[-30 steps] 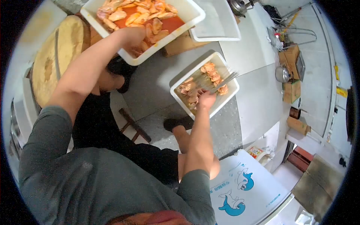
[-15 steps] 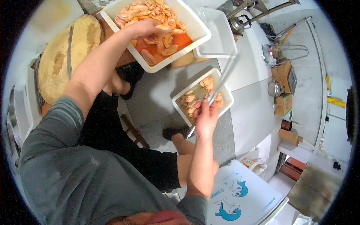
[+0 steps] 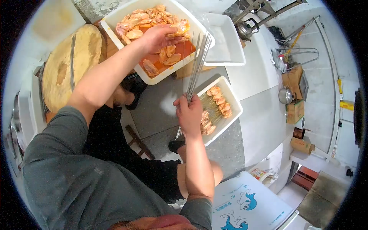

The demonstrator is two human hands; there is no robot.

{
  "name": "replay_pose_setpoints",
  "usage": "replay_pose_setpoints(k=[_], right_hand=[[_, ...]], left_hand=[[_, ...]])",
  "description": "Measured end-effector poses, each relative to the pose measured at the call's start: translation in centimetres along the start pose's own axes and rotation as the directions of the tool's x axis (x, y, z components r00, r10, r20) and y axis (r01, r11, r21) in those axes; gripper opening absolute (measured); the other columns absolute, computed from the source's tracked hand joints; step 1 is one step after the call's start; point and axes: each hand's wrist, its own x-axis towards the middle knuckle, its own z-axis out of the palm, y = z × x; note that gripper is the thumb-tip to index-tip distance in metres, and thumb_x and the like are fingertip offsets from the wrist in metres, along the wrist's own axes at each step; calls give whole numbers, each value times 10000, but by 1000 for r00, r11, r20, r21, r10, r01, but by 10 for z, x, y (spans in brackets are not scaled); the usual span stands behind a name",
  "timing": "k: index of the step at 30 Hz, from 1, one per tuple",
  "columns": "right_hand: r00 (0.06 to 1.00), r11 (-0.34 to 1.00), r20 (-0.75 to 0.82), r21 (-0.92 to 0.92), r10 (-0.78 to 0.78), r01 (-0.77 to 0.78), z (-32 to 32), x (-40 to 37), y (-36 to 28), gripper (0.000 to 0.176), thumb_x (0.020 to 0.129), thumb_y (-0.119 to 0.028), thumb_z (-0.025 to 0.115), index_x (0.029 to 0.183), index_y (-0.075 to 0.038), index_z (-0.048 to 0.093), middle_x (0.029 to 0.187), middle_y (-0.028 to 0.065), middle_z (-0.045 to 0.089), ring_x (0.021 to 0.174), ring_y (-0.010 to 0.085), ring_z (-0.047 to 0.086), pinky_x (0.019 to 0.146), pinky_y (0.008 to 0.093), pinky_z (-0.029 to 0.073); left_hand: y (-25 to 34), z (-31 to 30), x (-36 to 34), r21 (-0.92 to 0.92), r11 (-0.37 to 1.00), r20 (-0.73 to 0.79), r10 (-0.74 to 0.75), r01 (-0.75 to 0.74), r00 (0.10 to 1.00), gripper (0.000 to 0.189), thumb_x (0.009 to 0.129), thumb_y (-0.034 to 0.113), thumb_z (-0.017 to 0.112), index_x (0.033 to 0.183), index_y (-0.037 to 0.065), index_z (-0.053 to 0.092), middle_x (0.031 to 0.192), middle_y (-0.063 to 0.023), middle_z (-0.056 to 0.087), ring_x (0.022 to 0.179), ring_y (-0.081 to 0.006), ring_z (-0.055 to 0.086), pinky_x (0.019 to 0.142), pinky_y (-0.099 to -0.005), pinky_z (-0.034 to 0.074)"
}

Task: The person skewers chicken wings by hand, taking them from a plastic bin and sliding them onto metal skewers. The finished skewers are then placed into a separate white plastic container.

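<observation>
My left hand (image 3: 156, 38) holds a piece of raw chicken (image 3: 179, 27) between fingers and thumb, over a big white tub (image 3: 182, 62). More marinated chicken pieces (image 3: 140, 19) lie in that tub in orange-red liquid. In my right hand (image 3: 189, 117) is a bundle of thin metal skewers (image 3: 197, 65), their upper ends fanned toward the tub's right edge. Beside this hand, a smaller white tub (image 3: 229, 122) on the floor holds skewers loaded with chicken (image 3: 220, 101), their bare rods side by side.
Behind stands another white bin (image 3: 226, 38), near a metal kettle (image 3: 243, 30). A round wooden board (image 3: 57, 73) leans at the left. A lid with blue dolphins (image 3: 257, 203) is at lower right; a brown wooden bar (image 3: 138, 142) lies by my legs.
My right hand has moved left from over the small tub, and the skewers now point up toward the large tub. My left hand has lifted a chicken piece from the pile.
</observation>
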Motion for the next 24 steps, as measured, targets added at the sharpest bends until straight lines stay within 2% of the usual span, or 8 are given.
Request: replay_pose_setpoints(k=[5,8,10,13,14,17,19,24], right_hand=[[999,1000,-40,-3,1,-1,13,5,-5,79,915,-92,520,960,-35,488,696,53,576,478,57,425,422,198,327],[998,998,-40,-49,-41,39,16,9,1,79,916,-95,523,959,-37,490,696,45,574,490,57,430,430,199,333],[997,992,-31,-100,-74,71,16,13,5,78,918,-98,524,960,-41,492,697,41,573,498,58,434,435,200,335],[996,982,-40,-171,-81,74,16,15,5,152,917,-155,518,938,-5,531,699,63,612,589,117,548,555,275,431],[997,984,-35,-167,-67,60,16,15,3,154,919,-157,518,935,-4,532,696,62,610,593,119,549,556,275,430],[997,989,-39,-141,-60,54,17,14,1,158,925,-162,517,916,-5,533,685,58,601,590,119,544,547,273,421],[993,989,-55,-108,-107,101,18,14,4,161,927,-163,516,893,-7,533,678,55,595,569,113,528,526,269,407],[997,986,-35,-150,-71,65,14,11,0,175,926,-170,514,856,-10,525,673,54,593,584,118,538,552,269,420]], left_hand=[[-7,-14,10,-152,988,182,43,-16,982,233,917,109,535,1100,-36,528,1103,-154,603,1079,-265,598,983,-367,471],[-4,-12,8,-137,989,129,78,-61,989,257,918,112,540,1117,-49,522,1103,-152,602,1076,-265,596,986,-371,469],[-2,-16,9,-179,984,182,57,-24,982,267,924,124,542,1122,-53,520,1102,-151,602,1076,-261,595,983,-375,473],[-1,-23,16,-210,977,222,81,-33,972,275,937,149,541,1118,-56,520,1096,-150,605,1063,-258,602,964,-374,488],[-2,-25,19,-216,975,228,98,-48,969,277,942,159,540,1115,-56,521,1093,-150,606,1056,-257,606,955,-373,495],[12,-8,0,-66,995,59,82,-78,995,273,950,180,539,1100,-47,528,1091,-142,608,1030,-248,620,933,-353,510],[17,-4,-7,-52,995,48,85,-83,995,267,948,184,545,1089,-42,530,1082,-135,611,1017,-242,626,929,-338,513],[12,-14,7,-96,993,109,77,-67,991,249,945,193,555,1069,-22,539,1062,-122,620,1013,-232,629,936,-316,512]])
